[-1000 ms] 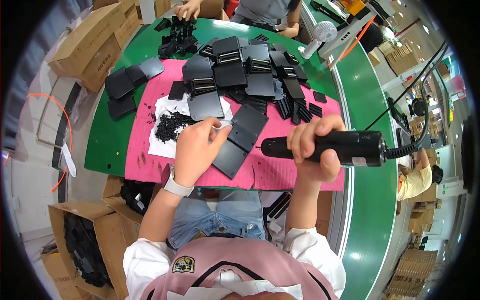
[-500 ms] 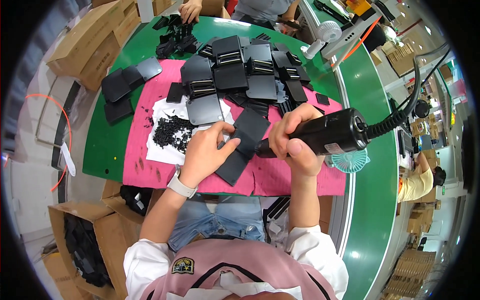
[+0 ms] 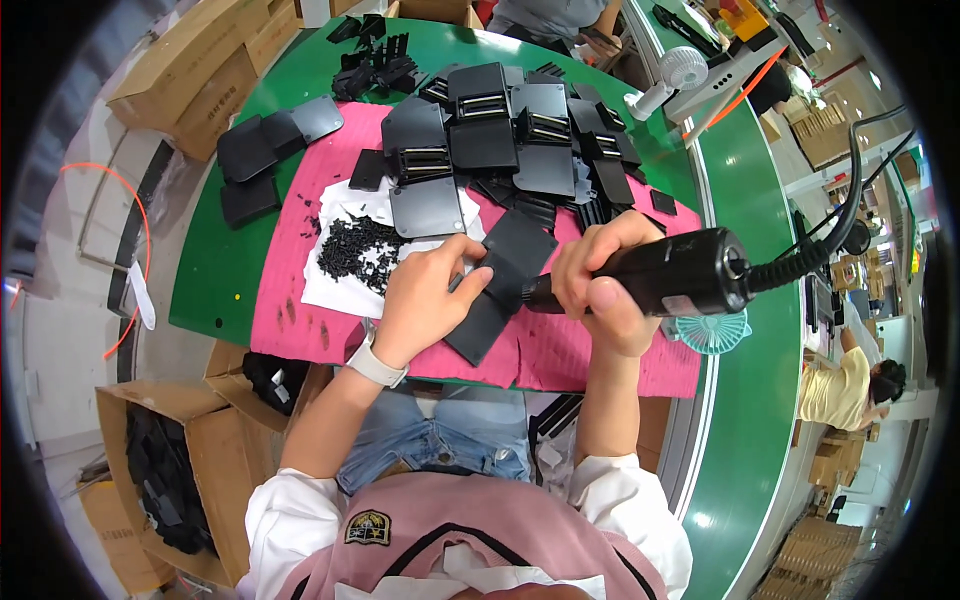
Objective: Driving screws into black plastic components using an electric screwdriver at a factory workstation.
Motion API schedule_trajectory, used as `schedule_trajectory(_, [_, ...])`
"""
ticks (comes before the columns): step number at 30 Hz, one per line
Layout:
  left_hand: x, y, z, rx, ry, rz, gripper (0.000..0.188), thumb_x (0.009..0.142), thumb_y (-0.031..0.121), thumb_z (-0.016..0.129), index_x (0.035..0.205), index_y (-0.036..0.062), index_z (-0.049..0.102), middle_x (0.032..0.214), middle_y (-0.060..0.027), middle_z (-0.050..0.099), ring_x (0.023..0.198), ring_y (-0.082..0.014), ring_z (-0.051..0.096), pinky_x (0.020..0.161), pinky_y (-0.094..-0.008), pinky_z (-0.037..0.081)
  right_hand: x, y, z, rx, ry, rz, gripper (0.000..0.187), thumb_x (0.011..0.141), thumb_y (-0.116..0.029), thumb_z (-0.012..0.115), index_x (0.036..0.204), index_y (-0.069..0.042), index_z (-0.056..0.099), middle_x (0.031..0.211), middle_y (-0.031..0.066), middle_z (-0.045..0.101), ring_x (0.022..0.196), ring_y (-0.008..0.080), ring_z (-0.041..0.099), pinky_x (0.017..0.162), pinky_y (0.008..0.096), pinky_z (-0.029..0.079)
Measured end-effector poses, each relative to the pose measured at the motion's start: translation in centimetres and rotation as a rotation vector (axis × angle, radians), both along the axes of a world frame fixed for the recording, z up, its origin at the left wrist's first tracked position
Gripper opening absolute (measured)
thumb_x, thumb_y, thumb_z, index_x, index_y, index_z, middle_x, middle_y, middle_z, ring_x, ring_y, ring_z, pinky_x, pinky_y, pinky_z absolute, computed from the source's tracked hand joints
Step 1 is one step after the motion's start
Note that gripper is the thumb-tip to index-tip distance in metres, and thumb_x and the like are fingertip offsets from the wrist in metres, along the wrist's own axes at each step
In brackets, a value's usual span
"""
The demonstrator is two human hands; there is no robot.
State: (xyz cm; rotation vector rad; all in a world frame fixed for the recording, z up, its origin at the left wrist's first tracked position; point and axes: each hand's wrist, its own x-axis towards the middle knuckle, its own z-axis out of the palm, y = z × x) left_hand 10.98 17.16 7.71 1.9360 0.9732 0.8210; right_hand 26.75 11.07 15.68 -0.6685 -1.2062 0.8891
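Note:
My right hand [image 3: 612, 290] is closed round a black electric screwdriver [image 3: 685, 272], its cable running off to the right. The tool lies nearly level, and its tip meets the right edge of a black hinged plastic part [image 3: 520, 248]. From the left, my left hand [image 3: 425, 300] grips that part, thumb and fingers pressed on its middle; the part rests tilted on the pink mat [image 3: 560, 355]. Beside my left hand, many small black screws or pins [image 3: 350, 250] are heaped on a white cloth [image 3: 335, 292]. Whether the bit sits in a screw is hidden.
Beyond my hands stands a pile of black plate assemblies [image 3: 485, 145]. More black plates [image 3: 250, 155] lie at the left on the green table [image 3: 215, 270]. A teal fan [image 3: 712, 330] and a white fan [image 3: 682, 70] stand right. Cardboard boxes [image 3: 225, 450] hold black parts lower left.
The view has shifted slightly. Both my hands keep their hold on the part and the screwdriver. Another person's hand has left the black parts at the far left of the table.

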Motion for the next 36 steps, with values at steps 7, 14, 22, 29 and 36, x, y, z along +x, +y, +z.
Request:
schedule_trajectory(7, [0.1, -0.3, -0.4, 0.088, -0.094, 0.054, 0.024, 0.074, 0.019, 0.072, 0.09, 0.002, 0.066, 0.057, -0.0072, 0.054, 0.048, -0.019, 0.049, 0.047, -0.0311, 0.037, 0.1, -0.3, 0.4, -0.031, 0.082, 0.079, 0.033, 0.072, -0.008, 0.074, 0.093, 0.001, 0.051, 0.069, 0.0047, 0.056, 0.055, 0.0092, 0.052, 0.051, 0.0216, 0.042])
schedule_trajectory(14, [-1.8, 0.4, -0.8, -0.175, -0.354, 0.176, 0.024, 0.088, 0.025, 0.062, 0.095, 0.0019, 0.066, 0.084, -0.0056, 0.067, 0.067, -0.0119, 0.061, 0.058, -0.0258, 0.047, 0.4, 1.0, 2.1, 0.254, 0.227, 0.31, 0.036, 0.081, -0.03, 0.064, 0.1, -0.004, 0.046, 0.063, 0.0041, 0.051, 0.045, 0.0138, 0.048, 0.051, 0.0303, 0.042])
schedule_trajectory(22, [-2.4, 1.1, 0.2, -0.965, -1.051, -0.514, 0.042, 0.101, 0.03, 0.035, 0.119, -0.0048, 0.051, 0.122, -0.0184, 0.056, 0.111, -0.0217, 0.056, 0.095, -0.0351, 0.043, -2.1, 2.5, -0.4, 0.225, 0.334, 0.172, 0.032, 0.081, -0.027, 0.064, 0.098, -0.006, 0.046, 0.063, 0.0037, 0.051, 0.048, 0.0148, 0.049, 0.057, 0.032, 0.043])
schedule_trajectory(29, [-2.7, 0.8, 0.8, -0.91, -0.916, -0.489, 0.037, 0.098, 0.026, 0.044, 0.116, -0.0052, 0.053, 0.105, -0.0124, 0.061, 0.095, -0.0191, 0.062, 0.084, -0.0302, 0.049, -1.6, 2.5, -0.7, 0.214, 0.347, 0.141, 0.032, 0.081, -0.03, 0.063, 0.096, -0.007, 0.045, 0.062, 0.0032, 0.05, 0.046, 0.0135, 0.047, 0.055, 0.0312, 0.042])
schedule_trajectory(36, [-2.7, 0.0, -0.1, -0.557, -0.713, -0.252, 0.017, 0.089, 0.009, 0.063, 0.1, -0.0038, 0.063, 0.082, -0.0069, 0.064, 0.068, -0.0094, 0.06, 0.063, -0.021, 0.049, -0.2, 2.1, -0.5, 0.274, 0.434, 0.151, 0.032, 0.083, -0.032, 0.058, 0.097, -0.006, 0.045, 0.062, 0.0028, 0.048, 0.045, 0.0135, 0.046, 0.054, 0.0321, 0.042])
